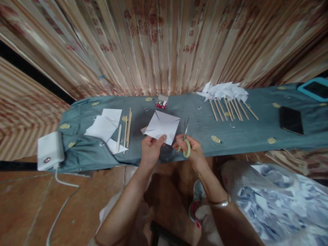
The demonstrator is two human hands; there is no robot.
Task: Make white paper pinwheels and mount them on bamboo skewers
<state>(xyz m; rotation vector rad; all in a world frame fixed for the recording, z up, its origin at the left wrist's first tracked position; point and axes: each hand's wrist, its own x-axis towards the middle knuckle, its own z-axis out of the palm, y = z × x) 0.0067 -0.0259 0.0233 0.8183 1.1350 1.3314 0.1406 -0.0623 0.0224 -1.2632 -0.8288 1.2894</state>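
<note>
My left hand (pixel 151 147) pinches the lower edge of a square white paper (pixel 163 125), thumb on top. Slits run inward from some of the paper's corners. In my right hand (pixel 192 149) is a pair of scissors (pixel 187 142) with pale green handles, its blades pointing up and slightly parted, just right of the paper. Beyond the paper stands an open small red box (pixel 161 102) of metal pins. To the left lie wooden sticks (pixel 128 129), a white pen-like tool (pixel 119 138) and a loose stack of white paper squares (pixel 102 127).
Several finished paper pinwheels on sticks (pixel 227 93) lie at the back right of the cloth-covered table (pixel 194 136). Farther right are a black phone-like slab (pixel 291 120) and a blue-framed device (pixel 314 89). A white corded box (pixel 50 151) sits at the left edge. Curtains hang behind.
</note>
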